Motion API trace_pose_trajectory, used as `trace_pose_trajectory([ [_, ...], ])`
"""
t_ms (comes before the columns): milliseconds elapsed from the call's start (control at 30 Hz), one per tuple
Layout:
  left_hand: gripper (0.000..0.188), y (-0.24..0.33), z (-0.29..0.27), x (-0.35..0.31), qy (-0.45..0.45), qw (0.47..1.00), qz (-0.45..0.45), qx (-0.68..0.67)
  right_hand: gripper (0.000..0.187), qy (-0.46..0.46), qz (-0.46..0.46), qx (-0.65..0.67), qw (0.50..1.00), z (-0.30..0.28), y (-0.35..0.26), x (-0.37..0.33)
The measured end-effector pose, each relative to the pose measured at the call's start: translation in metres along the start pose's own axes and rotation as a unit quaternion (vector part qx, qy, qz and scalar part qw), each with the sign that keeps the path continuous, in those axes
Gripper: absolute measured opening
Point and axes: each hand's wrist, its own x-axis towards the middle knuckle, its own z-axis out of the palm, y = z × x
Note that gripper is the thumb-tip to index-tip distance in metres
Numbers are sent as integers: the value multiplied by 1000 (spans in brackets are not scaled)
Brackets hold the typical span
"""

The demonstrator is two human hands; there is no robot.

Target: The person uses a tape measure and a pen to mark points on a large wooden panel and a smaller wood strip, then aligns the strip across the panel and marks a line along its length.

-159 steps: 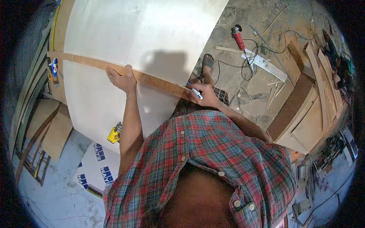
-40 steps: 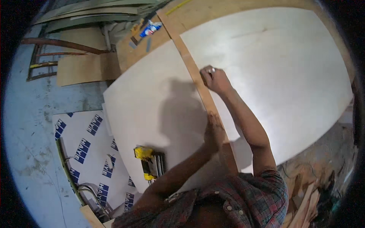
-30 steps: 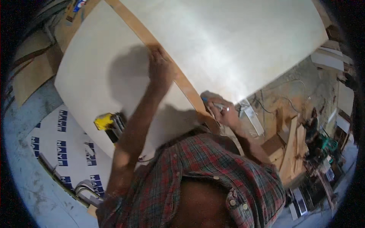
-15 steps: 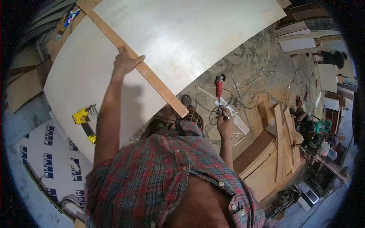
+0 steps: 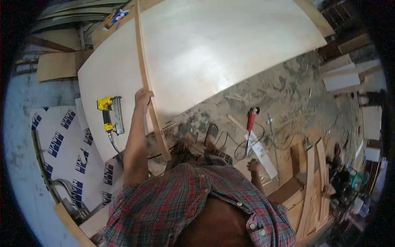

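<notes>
My left hand [image 5: 144, 100] is closed around a long, narrow wooden strip [image 5: 157, 127] near its closer end. The strip runs away from me across a large pale sheet [image 5: 185, 61], and its near end juts past the sheet's edge. It now appears narrower, with its edge showing. Left of that hand, a yellow and black nail gun [image 5: 106, 105] with a hose lies on the sheet. My right hand [image 5: 254, 165] hangs low at the right with curled fingers. The pen in it, visible half a second ago, is hard to make out now.
A red angle grinder [image 5: 250, 121] with a black cord rests on the dusty floor [image 5: 230, 103] beyond my right hand. Timber pieces [image 5: 310, 181] stand at the right. A printed white sheet [image 5: 61, 144] lies lower left. Another person [image 5: 370, 99] is partly visible far right.
The wooden strip has swung to a steeper angle in view and turned more edge-on, with my left hand now wrapped over it. My right hand has dropped lower. The whole view has shifted.
</notes>
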Motion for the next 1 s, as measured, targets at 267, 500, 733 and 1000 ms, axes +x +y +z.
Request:
trace_pose_trajectory([
  [267, 17, 39, -3, -97, -93, 903, -125, -401, 31, 90, -239, -525, 812, -109, 52, 41],
  [500, 24, -15, -62, -173, 74, 958, -2, -279, 24, 88, -288, -23, 953, -20, -89, 2],
  [733, 60, -192, -175, -284, 217, 950, 167, -150, 29, 18, -381, -148, 912, 88, -62, -133],
  [1000, 29, -348, -245, -528, 279, 909, 97, -296, 36, -6, -275, -389, 879, 79, 93, -198],
])
